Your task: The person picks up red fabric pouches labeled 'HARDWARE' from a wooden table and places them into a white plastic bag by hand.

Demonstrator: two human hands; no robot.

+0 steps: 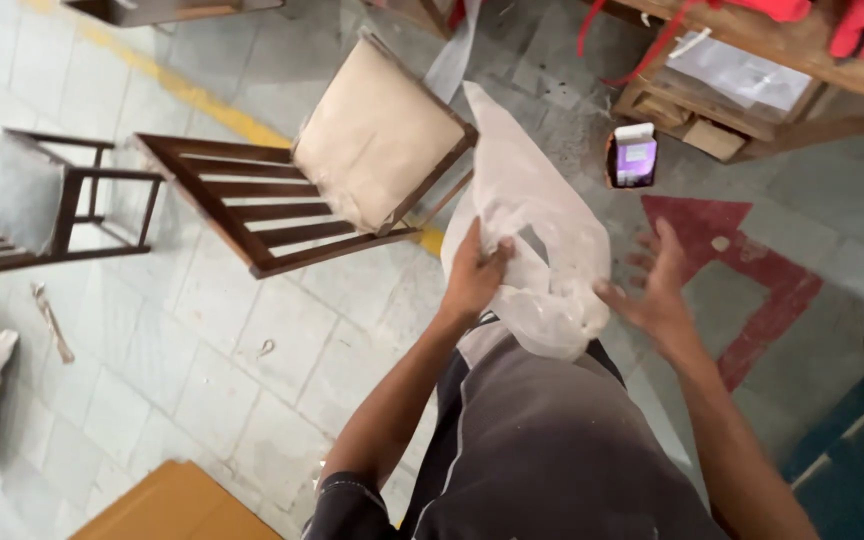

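- Grey-padded wooden stool (37, 195): stands at the left edge of the tiled floor (202, 340), well apart from the work.
- Dark wooden chair (312, 190): tipped over on the floor, its tan cushion (377, 135) facing up, its slatted back pointing left; its lower corner lies near the left hand.
- Left hand (472, 275): fingers clenched on a fold of the white plastic bag (537, 235), gripping it near its middle.
- White plastic bag: crumpled and translucent, held up between both hands above the lap, its top corner rising towards the chair cushion.
- Right hand (657, 290): fingers spread and loose, its fingertips at the bag's right edge; nothing is gripped.
- Small phone-like device (634, 158): propped on the floor near the wooden bench (752, 80) at the top right corner.
- Handling advice, as a judgement: keep the left grip firm on the fold, close the right hand on the opposite edge, and pull evenly so the thin film does not tear or slip.
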